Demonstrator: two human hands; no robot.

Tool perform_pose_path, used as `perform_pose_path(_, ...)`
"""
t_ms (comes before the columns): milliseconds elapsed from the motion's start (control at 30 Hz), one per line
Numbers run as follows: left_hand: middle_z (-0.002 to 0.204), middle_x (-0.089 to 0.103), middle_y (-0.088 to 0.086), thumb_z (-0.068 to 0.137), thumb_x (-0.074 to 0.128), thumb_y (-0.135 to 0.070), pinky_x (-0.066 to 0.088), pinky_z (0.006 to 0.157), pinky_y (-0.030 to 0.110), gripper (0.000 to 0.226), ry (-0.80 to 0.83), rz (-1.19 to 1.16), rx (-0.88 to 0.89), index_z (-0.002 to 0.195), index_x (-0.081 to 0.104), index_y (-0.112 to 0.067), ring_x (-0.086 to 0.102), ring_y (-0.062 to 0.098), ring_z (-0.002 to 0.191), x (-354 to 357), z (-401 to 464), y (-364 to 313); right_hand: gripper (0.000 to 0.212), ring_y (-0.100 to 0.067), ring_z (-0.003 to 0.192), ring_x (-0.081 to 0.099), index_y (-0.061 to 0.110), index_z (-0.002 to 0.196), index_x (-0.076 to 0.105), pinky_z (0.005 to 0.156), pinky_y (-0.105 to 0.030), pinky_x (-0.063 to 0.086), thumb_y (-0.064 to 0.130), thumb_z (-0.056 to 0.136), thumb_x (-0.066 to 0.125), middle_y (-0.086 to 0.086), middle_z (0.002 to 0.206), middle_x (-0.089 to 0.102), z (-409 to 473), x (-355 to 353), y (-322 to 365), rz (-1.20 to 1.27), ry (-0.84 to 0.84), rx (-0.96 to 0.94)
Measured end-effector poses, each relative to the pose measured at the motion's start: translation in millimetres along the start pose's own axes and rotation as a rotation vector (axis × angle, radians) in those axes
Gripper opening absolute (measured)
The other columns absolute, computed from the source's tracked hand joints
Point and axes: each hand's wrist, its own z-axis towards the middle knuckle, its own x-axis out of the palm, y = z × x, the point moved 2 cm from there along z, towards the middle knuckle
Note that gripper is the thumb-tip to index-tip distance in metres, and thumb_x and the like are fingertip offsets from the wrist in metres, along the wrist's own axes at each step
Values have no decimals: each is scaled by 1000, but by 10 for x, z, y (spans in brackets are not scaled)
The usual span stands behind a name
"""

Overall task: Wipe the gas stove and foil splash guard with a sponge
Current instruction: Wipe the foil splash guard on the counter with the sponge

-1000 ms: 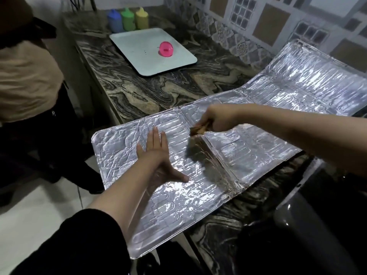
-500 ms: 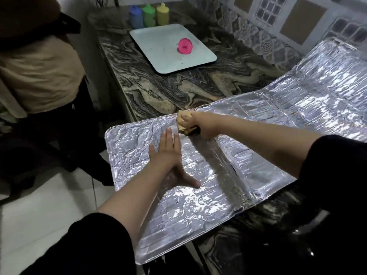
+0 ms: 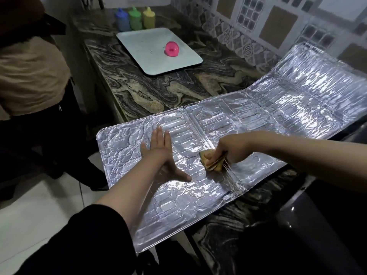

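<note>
While the flat left hand (image 3: 158,153) pins the foil (image 3: 278,120), the right hand (image 3: 231,148) — gripping the sponge (image 3: 210,161) — has swept back down toward centre frame; wiping continues.

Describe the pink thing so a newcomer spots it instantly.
Start at the marbled countertop beyond the foil splash guard. On it lies a pale rectangular tray, in front of three squeeze bottles in blue, green and yellow. The small pink dome-shaped object is the only item on that tray, and the only pink thing in view.

Marble counter (image 3: 158,92), tiled wall (image 3: 258,22)
</note>
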Motion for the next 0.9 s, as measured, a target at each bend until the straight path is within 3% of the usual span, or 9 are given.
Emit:
perform_pose_path(100, 129, -58, 9, 38, 72, -83, -14, 111, 61, 167, 2, -1, 3, 135, -43, -11, -49, 26, 125, -3, -12, -1, 67, -17, 70, 49, 38, 115, 67, 65, -28, 42, -6, 73, 41, -5, 91, 72, -41, 76, -59, 56, 62, 22)
perform_pose_path(133, 129, -58, 10, 38, 72, -83, -14, 111, 62, 167, 1, 1, 4, 135, -43, -11, -49, 27, 125, -2, -14, 0, 68, -16, 63, 46, 36, 113, 69, 60, -28, 40, -8, 71, 38, -4, 81, 71, -51, 103, -77, 60, 79, 37)
perform_pose_path(233, 130, -58, 10, 39, 72, -83, -16, 111, 60, 166, -11, -9, 14, 136, -42, -10, -49, 27, 126, 7, -22, 3, 69, -16, 54, 35, 31, 111, 72, 54, -26, 32, -11, 69, 37, 2, 57, 52, -87, 165, -88, 54, 158, 70)
perform_pose_path(400, 130, -58, 10, 38, 71, -84, -15, 111, 61, 166, -35, -6, 19, 136, -41, -10, -48, 28, 127, 28, -31, 11, 54, -10, 42, 39, 18, 101, 75, 44, -18, 33, -8, 73, 38, 8, 41, 48, -208, 175, -23, 119, 241, 141)
perform_pose_path(533, 131, -58, 10, 36, 71, -84, -15, 110, 62, 167, -19, -8, 13, 137, -41, -11, -48, 28, 126, 11, -23, 7, 40, -10, 57, 50, 11, 94, 76, 49, -16, 41, -8, 79, 43, 6, 57, 60, -245, -57, -14, 224, 158, 179)
perform_pose_path(667, 133, -56, 10, 37, 73, -82, -16, 109, 61, 167, -3, -24, 13, 137, -41, -11, -47, 28, 127, -9, -17, 0, 46, -15, 59, 53, 20, 82, 74, 52, -20, 43, -11, 79, 40, -1, 63, 61, -166, -484, -143, 409, -200, 180)
perform_pose_path(767, 133, -56, 9, 37, 73, -82, -16, 110, 62, 167, 5, -14, 7, 137, -41, -12, -47, 27, 127, -12, -11, -3, 51, -15, 60, 51, 21, 105, 72, 54, -22, 42, -9, 80, 39, -2, 67, 60, 71, -678, -145, 429, -401, 163)
perform_pose_path(833, 133, -56, 9, 37, 73, -82, -15, 110, 62, 167, 2, -6, 2, 138, -41, -12, -47, 27, 128, -15, -7, -11, 57, -18, 75, 58, 27, 124, 62, 62, -25, 44, -5, 81, 42, -3, 91, 65, 289, -691, -101, 202, -447, 146)
perform_pose_path(900, 133, -57, 9, 37, 74, -82, -15, 110, 61, 167, 6, -5, -2, 137, -41, -12, -47, 27, 127, -18, -8, -16, 62, -28, 113, 55, 20, 137, 49, 88, -31, 46, -5, 81, 44, -7, 136, 53, 533, -587, -88, -6, -389, 107)
